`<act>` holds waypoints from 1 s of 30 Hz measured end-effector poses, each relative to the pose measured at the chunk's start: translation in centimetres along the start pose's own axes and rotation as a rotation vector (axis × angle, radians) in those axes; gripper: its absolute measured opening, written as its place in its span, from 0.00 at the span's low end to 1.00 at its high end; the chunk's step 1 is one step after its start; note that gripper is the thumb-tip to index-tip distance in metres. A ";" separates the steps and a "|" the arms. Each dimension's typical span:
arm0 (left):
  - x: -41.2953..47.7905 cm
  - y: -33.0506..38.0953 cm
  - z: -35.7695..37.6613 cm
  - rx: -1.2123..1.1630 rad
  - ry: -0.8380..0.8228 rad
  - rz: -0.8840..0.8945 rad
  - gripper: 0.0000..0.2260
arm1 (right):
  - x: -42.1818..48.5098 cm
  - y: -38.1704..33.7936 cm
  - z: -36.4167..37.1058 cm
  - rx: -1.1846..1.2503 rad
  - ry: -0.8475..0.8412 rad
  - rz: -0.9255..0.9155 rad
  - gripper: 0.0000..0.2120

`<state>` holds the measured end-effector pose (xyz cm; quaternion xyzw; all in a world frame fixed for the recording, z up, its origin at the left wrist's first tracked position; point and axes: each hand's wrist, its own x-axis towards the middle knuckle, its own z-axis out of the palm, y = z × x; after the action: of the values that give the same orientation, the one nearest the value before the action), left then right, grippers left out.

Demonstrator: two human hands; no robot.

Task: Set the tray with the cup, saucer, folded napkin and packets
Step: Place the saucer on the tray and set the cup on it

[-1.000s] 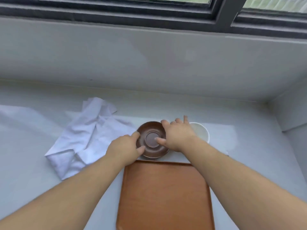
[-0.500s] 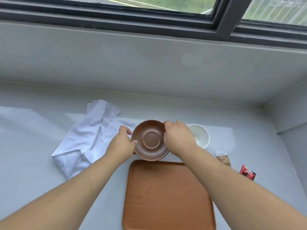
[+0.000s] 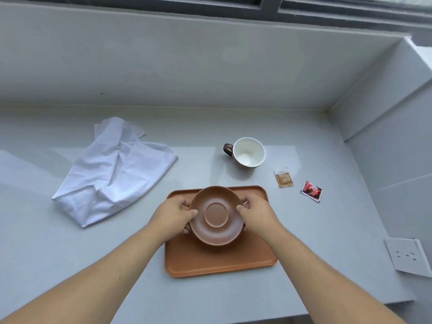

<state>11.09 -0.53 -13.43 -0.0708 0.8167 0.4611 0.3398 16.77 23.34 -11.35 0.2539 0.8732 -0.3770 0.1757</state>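
From the head camera, both hands held the brown saucer (image 3: 216, 215) over the far half of the orange tray (image 3: 219, 258). The left hand (image 3: 174, 215) gripped the saucer's left rim, thumb on top and fingers curled under; the right hand (image 3: 256, 212) gripped the right rim the same way. Whether the saucer rested on the tray or hung just above it could not be told, though a shadow lay on the tray below its near edge.

The tray sat on a pale grey counter (image 3: 70, 265), near its front edge. The white cloth napkin (image 3: 114, 171) lay crumpled and unfolded on the counter to the left of the tray, apart from it. The cup (image 3: 248, 152), white inside with a dark handle pointing left, stood upright and empty beyond the tray's far right corner. To the right of the cup lay a tan packet (image 3: 283, 177), and further right a red packet (image 3: 311, 191), both flat on the counter and off the tray. A white wall socket (image 3: 408, 256) showed at the far right.
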 end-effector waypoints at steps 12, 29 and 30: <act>-0.1 -1.8 2.3 0.076 -0.001 -0.029 0.03 | -0.1 3.2 0.9 0.037 -0.015 -0.019 0.03; 6.4 10.6 2.3 0.175 0.171 0.100 0.25 | 7.5 1.4 -8.3 0.404 0.133 0.103 0.21; 7.3 11.7 2.8 0.134 0.133 0.097 0.28 | 8.2 1.1 -8.8 0.498 0.080 0.145 0.23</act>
<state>1.89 9.75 -10.68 -0.0388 0.8688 0.4157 0.2661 9.79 33.10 -10.34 0.3658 0.7394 -0.5564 0.0998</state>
